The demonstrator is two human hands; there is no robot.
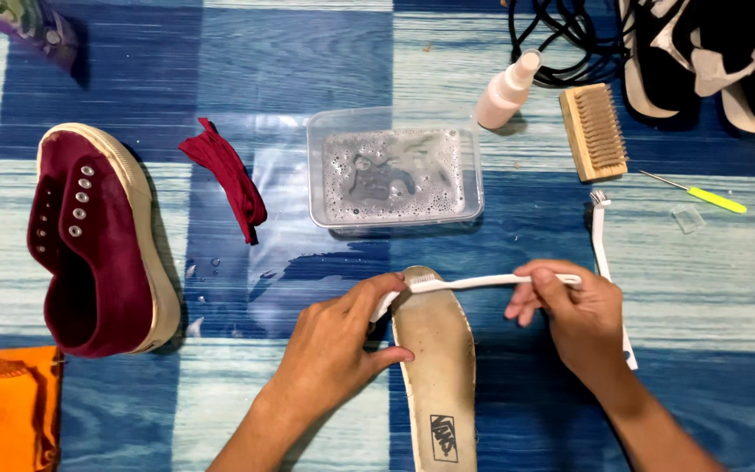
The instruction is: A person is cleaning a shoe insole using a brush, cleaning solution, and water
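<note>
A worn beige insole lies lengthwise at the bottom centre of a blue and white striped mat. My left hand grips its left edge near the toe end. My right hand holds the handle of a white toothbrush, whose bristle head rests across the toe end of the insole.
A clear tub of soapy water stands behind the insole. A maroon shoe and maroon laces lie at left. A spray bottle, wooden brush, second white brush and small green-handled tool lie at right. Orange cloth sits bottom left.
</note>
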